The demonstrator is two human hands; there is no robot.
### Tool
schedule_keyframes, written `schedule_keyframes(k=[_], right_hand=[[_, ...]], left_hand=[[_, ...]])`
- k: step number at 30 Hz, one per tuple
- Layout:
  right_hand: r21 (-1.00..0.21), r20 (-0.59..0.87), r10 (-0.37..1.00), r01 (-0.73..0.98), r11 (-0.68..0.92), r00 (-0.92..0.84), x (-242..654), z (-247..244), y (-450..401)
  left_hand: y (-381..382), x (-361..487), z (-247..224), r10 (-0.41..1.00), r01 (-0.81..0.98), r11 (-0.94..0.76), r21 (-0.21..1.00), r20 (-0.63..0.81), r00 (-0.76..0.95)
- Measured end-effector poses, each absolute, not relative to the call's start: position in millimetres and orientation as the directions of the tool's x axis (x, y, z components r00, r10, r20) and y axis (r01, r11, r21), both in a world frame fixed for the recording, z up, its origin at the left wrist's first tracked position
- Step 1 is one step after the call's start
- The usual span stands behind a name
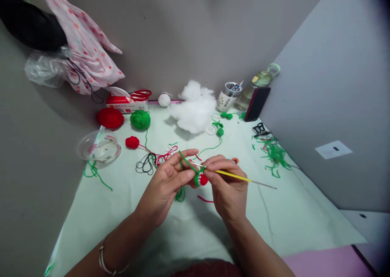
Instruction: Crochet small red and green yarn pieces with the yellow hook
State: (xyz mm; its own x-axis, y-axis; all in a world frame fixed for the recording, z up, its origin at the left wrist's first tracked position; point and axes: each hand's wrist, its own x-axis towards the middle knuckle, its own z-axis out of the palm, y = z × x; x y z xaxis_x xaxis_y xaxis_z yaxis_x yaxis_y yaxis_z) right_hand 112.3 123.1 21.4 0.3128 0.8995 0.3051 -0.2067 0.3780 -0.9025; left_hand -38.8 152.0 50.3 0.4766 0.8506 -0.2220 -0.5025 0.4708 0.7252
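Observation:
My left hand (170, 175) pinches a small crocheted piece (201, 180) in red, white and green. A strand of green yarn (189, 163) runs over its raised index finger down to the piece. Between the fingers and thumb of my right hand (227, 183) is a crochet hook (234, 175) with a yellow grip. Its metal tip reaches left, to the green yarn at the top of the piece. Loops of green yarn hang below the left hand. Part of the piece is hidden behind my fingers.
Behind my hands lie white stuffing (195, 110), a green yarn ball (140, 119), red yarn (110, 118) and a small red ball (132, 142). A clear bowl (102, 147) stands left. Green scraps (276, 153), a phone (257, 104), a pen cup (228, 98) and a bottle (254, 88) are right.

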Motion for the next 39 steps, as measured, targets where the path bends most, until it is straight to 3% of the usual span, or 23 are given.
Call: schedule_keyframes(k=[7, 18, 28, 39], right_hand=[[-0.895, 0.352, 0.871, -0.148, 0.42, 0.343, 112.8, 21.8, 120.3], [-0.892, 0.388, 0.847, -0.082, 0.444, 0.364, 108.8, 21.8, 118.6], [-0.89, 0.425, 0.864, -0.051, 0.454, 0.272, 112.4, 25.6, 121.8], [-0.909, 0.226, 0.944, -0.298, 0.293, 0.239, 115.4, 28.9, 125.2]], left_hand=[[147.0, -37.5, 45.5, 0.875, -0.485, 0.401, 0.777, -0.168, 0.454], [141.8, -36.2, 48.1, 0.899, -0.492, 0.393, 0.777, -0.21, 0.385], [145.7, -35.2, 47.9, 0.918, -0.478, 0.356, 0.803, -0.204, 0.34], [150.2, -39.4, 50.9, 0.904, -0.43, 0.375, 0.821, -0.221, 0.366]])
